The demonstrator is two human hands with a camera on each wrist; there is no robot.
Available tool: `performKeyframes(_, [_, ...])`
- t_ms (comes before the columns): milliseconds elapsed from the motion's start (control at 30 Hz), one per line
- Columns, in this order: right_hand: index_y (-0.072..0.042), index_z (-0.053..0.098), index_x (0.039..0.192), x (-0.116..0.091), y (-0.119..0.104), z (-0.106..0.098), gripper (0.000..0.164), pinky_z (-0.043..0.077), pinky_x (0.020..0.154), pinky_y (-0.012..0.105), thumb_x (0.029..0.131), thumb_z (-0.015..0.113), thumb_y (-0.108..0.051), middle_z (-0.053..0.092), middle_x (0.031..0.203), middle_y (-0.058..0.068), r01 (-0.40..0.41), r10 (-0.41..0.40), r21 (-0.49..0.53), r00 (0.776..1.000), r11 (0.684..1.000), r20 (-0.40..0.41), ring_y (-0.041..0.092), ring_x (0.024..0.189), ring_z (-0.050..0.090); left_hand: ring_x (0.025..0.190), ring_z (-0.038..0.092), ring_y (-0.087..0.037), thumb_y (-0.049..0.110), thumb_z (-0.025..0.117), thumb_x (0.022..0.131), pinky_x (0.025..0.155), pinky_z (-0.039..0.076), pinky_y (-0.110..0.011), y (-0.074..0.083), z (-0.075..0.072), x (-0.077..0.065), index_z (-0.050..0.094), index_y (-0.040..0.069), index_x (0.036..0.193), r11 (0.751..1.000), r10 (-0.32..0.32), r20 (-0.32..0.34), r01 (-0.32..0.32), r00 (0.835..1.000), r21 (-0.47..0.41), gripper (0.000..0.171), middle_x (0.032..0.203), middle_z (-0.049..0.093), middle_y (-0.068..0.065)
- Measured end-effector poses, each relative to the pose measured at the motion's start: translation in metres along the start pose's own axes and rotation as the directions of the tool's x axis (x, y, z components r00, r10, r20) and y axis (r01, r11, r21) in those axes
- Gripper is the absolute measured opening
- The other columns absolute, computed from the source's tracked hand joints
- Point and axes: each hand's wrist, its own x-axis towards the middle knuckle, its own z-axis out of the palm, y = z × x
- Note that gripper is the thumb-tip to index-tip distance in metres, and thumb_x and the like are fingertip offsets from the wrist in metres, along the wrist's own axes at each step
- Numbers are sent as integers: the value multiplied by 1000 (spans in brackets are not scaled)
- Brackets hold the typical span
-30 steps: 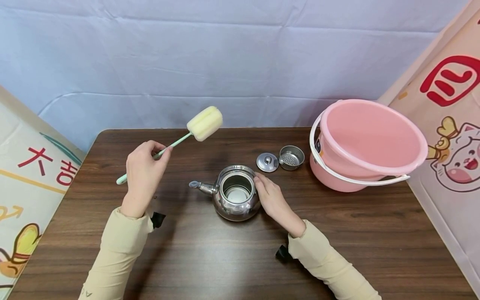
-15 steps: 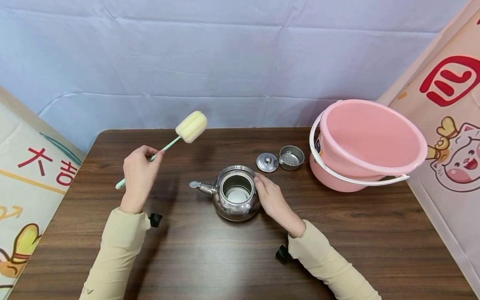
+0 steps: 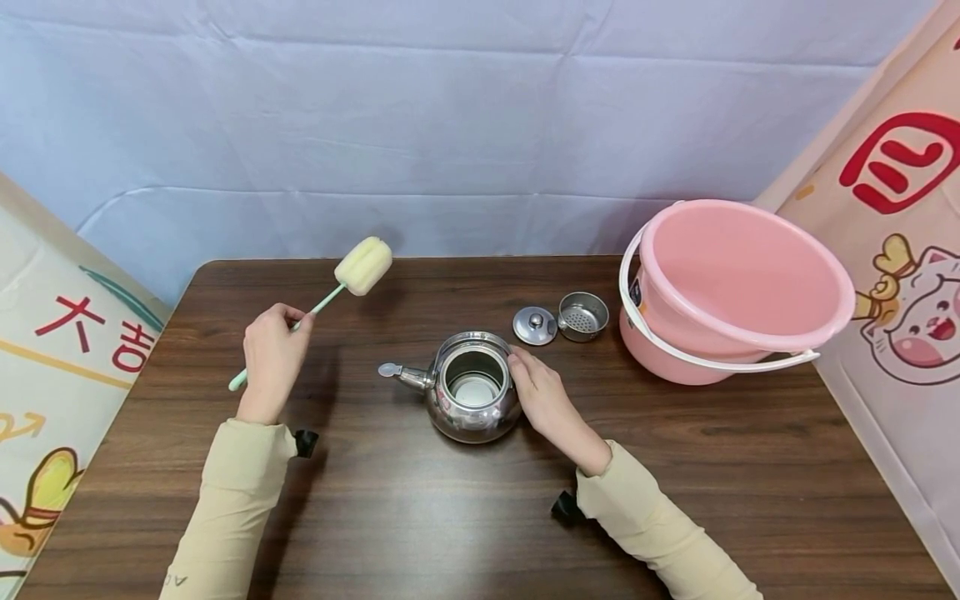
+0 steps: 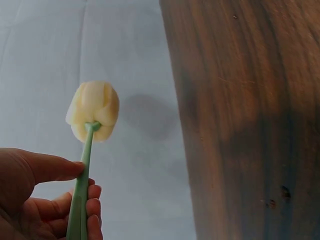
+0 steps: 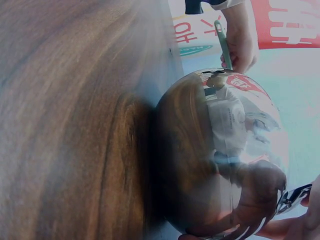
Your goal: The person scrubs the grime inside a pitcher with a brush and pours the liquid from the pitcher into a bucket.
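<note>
Over the left part of the table, my left hand pinches the pale green handle of a sponge cup brush. Its cream sponge head points up and to the right, and shows against the cloth in the left wrist view. At mid-table a shiny steel teapot stands upright with its top uncovered and its spout toward the left. My right hand holds the teapot's right side, fingers up by the rim. In the right wrist view fingertips curl at the pot's edge.
Behind the teapot lie its knobbed lid and a perforated metal strainer. A pink bucket with a white carrying handle stands at the right back, with another pink tub tilted in it. Cloth hangs behind the table.
My left hand has drawn the sponge brush left and slightly down, farther from the teapot. The right hand and the teapot have stayed in place.
</note>
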Motion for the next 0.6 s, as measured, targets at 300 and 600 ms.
performKeyframes(300, [1,48,128,-1,0,-1,45,30,102,41,98,31,-28,48,131,17,-11,11,13,1000,1000,10,30,124,41,66,53,-32,17,56,88,59,38,-40,-13,4,1,63,-3,88,998,-43,59,40,997,41,21,76,60,-18])
performKeyframes(600, [2,49,128,-1,-1,-2,44,31,101,42,98,32,-27,49,130,18,-1,1,10,1000,1000,2,31,123,42,69,55,-35,18,55,88,63,41,-43,-26,12,2,63,-3,86,995,-80,112,72,990,74,22,78,61,-18])
